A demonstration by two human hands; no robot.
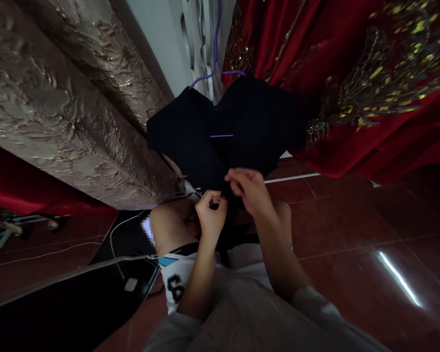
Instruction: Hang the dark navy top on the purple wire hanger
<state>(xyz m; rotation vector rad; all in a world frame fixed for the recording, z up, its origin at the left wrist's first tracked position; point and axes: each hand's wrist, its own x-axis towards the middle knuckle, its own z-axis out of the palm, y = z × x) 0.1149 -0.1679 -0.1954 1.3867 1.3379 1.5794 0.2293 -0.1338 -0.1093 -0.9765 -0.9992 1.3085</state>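
From our curled left hand (211,215) and the higher-set right hand (252,191), the dark, V-necked cloth garment (185,134) hangs toward twelve o'clock; we cannot tell whether either grips it.

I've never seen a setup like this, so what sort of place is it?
Possibly a costume or tailoring room: a dark garment on a purple hanger, beside red fabric with gold sequins.

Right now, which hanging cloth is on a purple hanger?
The dark garment; the purple hanger enters its shoulders. The crinkled beige cloth and sequined red cloth show no such hanger.
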